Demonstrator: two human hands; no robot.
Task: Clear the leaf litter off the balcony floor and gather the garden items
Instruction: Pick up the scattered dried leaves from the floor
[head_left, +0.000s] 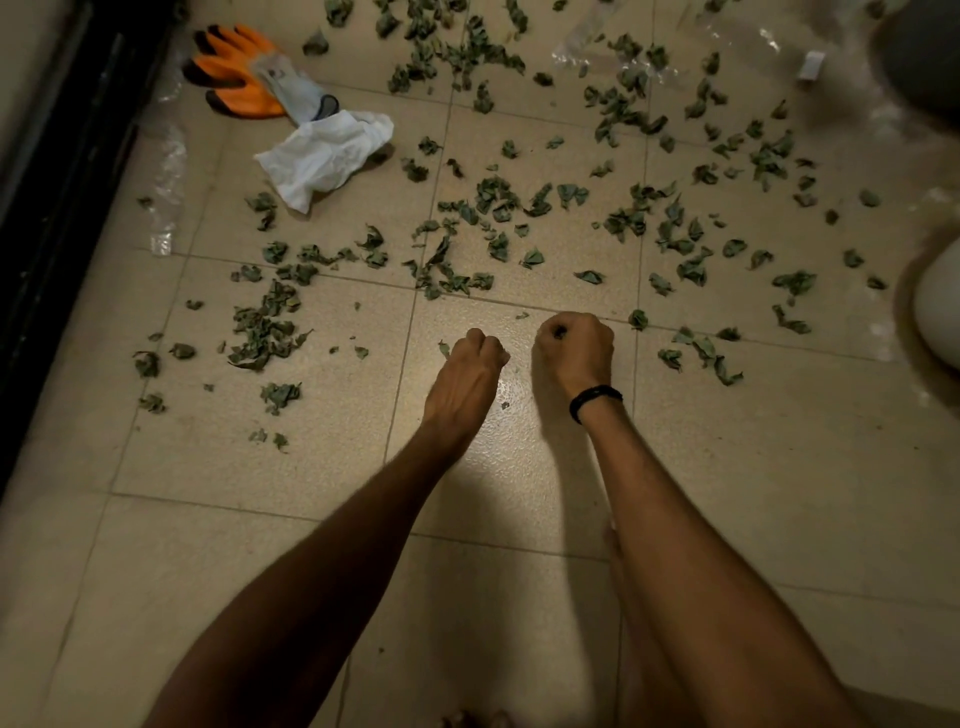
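Observation:
Dry green leaves (524, 202) lie scattered over the beige floor tiles (524, 447), thickest at the far and middle parts. Both my fists are down on the floor near the middle. My right hand (574, 351), with a black band on its wrist, grips dark leaf bits that show inside its curled fingers. My left hand (475, 364) is curled tight, and a leaf scrap pokes out at its left edge. Orange and black garden gloves (234, 73) lie at the far left, with a crumpled white bag (324, 153) beside them.
A dark door frame (57, 171) runs along the left edge. Clear plastic wrap (169, 176) lies by it, and more of the plastic wrap (748, 36) at the far right. A white rounded pot (937, 306) sits at the right edge. My bare foot (470, 719) shows at the bottom.

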